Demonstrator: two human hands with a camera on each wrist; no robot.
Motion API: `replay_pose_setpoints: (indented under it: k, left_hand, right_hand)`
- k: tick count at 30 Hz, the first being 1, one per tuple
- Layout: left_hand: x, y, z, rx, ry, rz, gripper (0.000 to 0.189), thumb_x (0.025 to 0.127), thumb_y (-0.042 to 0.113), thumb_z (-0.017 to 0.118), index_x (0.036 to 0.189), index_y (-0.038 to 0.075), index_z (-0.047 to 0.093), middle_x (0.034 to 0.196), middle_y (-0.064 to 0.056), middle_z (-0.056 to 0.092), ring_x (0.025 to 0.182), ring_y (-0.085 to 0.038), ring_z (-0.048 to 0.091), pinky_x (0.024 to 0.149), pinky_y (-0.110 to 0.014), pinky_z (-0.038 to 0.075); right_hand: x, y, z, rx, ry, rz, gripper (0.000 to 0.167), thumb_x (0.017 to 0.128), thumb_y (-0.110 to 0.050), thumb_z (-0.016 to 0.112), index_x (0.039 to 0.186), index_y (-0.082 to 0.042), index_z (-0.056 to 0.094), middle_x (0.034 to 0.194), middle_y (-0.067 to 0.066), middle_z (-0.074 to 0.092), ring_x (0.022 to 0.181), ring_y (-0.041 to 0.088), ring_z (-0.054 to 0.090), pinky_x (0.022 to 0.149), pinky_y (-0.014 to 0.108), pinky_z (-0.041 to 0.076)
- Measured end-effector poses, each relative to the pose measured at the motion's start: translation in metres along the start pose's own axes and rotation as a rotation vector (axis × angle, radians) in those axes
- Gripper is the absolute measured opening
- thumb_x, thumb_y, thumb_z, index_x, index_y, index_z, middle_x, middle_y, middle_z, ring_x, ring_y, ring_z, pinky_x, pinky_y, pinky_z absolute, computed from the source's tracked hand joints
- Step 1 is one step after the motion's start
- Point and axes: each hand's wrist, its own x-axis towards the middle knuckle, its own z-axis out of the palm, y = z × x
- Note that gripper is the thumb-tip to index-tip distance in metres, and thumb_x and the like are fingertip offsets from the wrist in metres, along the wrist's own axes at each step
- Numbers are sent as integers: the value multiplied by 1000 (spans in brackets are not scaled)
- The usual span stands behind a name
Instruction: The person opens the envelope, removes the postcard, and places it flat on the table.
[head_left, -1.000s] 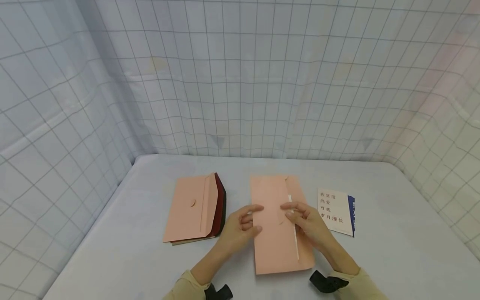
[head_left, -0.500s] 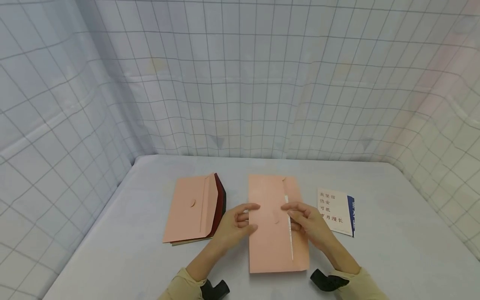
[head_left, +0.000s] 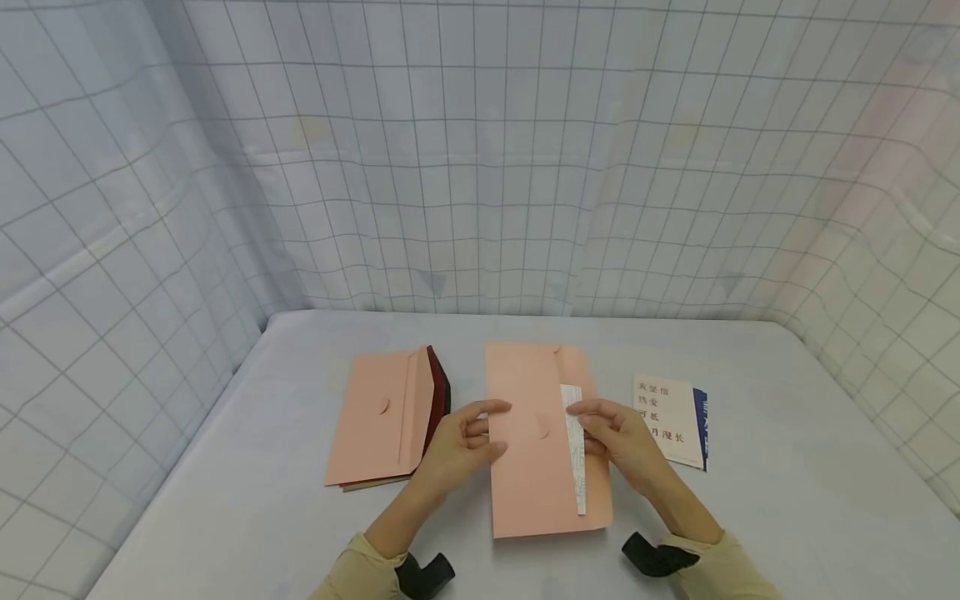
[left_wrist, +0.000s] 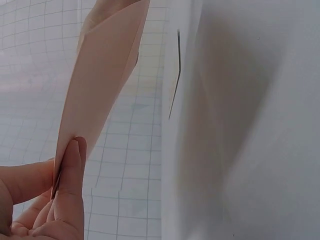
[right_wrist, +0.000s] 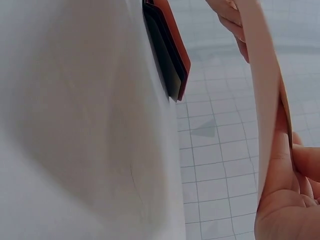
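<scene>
head | white sheet point(head_left: 573, 446) further out of envelope point(head_left: 528, 442) | hands pinching

The head view looks forward and down from above the person onto the pale grey surface point(head_left: 750, 500), taking in its whole width and the checked white curtain point(head_left: 480, 167) behind it. It stands far enough back to show both hands and everything laid out. The left wrist view sits very close to the left hand point(left_wrist: 45, 200), looking along the long salmon-pink paper envelope point(left_wrist: 100, 80) edge-on, with the surface tipped upright at its right. The right wrist view is equally close, facing the opposite way, the surface at its left. All three views share the envelope, the curtain and the surface.
</scene>
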Motion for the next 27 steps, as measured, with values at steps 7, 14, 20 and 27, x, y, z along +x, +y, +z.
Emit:
replay_pose_setpoints:
  k: [7, 14, 20, 27]
  left_hand:
    - [0, 0, -1, 25, -2, -9, 48, 81, -6, 62, 127, 3, 53, 76, -1, 58, 56, 0, 40, 52, -15, 35]
    - [-1, 2, -2, 27, -8, -6, 48, 81, -5, 62, 127, 2, 53, 71, 2, 51, 53, -1, 32, 51, -16, 32]
    - [-2, 3, -6, 40, -10, 24, 46, 81, -5, 62, 126, 2, 53, 62, 4, 30, 52, -2, 24, 51, -16, 29]
    - [0, 3, -9, 54, -22, 37, 47, 81, -5, 61, 127, 2, 53, 62, 3, 19, 53, -4, 18, 50, -16, 25]
  right_hand:
    - [0, -1, 0, -12, 5, 27, 38, 96, -14, 50, 122, 15, 48, 101, -15, 67, 87, 0, 62, 74, 17, 53]
    - [-1, -2, -5, -60, 37, 37, 36, 96, -14, 51, 121, 12, 51, 112, -1, 65, 91, 1, 62, 77, 18, 53]
    - [0, -5, -8, -85, 54, 40, 37, 96, -13, 50, 123, 12, 51, 123, 20, 58, 91, 0, 64, 77, 19, 54]
    - [0, -6, -8, -87, 67, 35, 38, 96, -13, 51, 124, 12, 51, 127, 29, 53, 90, 1, 65, 77, 19, 54]
